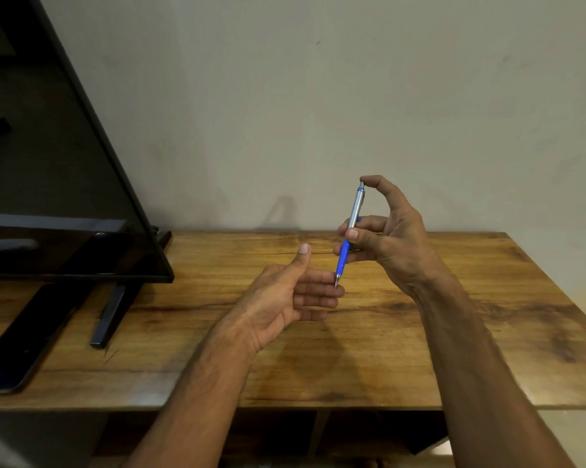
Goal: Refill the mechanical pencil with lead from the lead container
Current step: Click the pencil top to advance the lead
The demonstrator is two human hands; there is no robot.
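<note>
- Two hands in view, both raised over the middle of the wooden counter (453, 315).
- Right hand (393, 241): fingers curled round the mechanical pencil (350, 228), with one digit arched onto its top cap.
- Pencil: near upright, slightly tilted; silver upper barrel, blue grip, metal tip pointing down. It is held above the counter, nearer the back edge than the front.
- Left hand (285, 298): fingers straight, thumb raised, holding nothing. The pencil tip sits at its index finger; contact cannot be confirmed.
- Left end of counter: black television (65, 197) on a dark stand foot (111, 315). A dark flat device (25, 342) lies near the front-left corner.
</note>
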